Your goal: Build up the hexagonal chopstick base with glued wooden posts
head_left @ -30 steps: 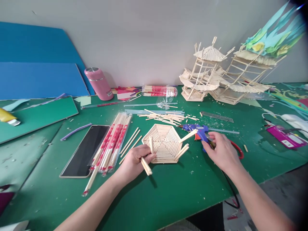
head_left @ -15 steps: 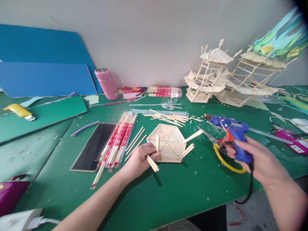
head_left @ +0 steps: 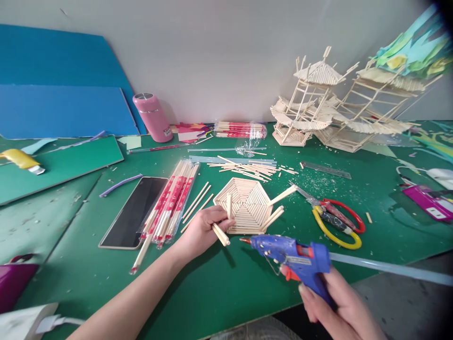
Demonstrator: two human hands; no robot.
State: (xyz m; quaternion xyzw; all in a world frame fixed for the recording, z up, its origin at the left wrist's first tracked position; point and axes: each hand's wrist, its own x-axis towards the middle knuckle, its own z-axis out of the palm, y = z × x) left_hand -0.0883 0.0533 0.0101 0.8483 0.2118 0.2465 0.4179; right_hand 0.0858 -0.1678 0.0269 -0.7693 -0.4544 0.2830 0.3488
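Note:
My left hand (head_left: 207,230) is closed at the near left corner of a hexagonal panel (head_left: 247,215) made of thin wooden sticks laid in rings. Its fingers grip short wooden sticks (head_left: 221,234) that jut toward me, and another stick (head_left: 230,205) stands up beside the thumb. Two more pairs of sticks (head_left: 283,194) reach out from the panel's right corners. In my right hand (head_left: 336,307) is a blue hot glue gun (head_left: 293,255) with an orange trigger and a clear glue stick in its back. Its nozzle points left, a little short of the held sticks.
Scissors (head_left: 336,222) with red and yellow handles lie right of the panel. Behind it are loose sticks (head_left: 247,169). Wrapped chopsticks (head_left: 170,203) and a phone (head_left: 132,212) lie left. A pink bottle (head_left: 154,118) and stick-built towers (head_left: 318,101) stand along the wall.
My right hand has brought the glue gun left and toward me, from over the scissors to near the held sticks. My left hand keeps its grip. The view has shifted slightly.

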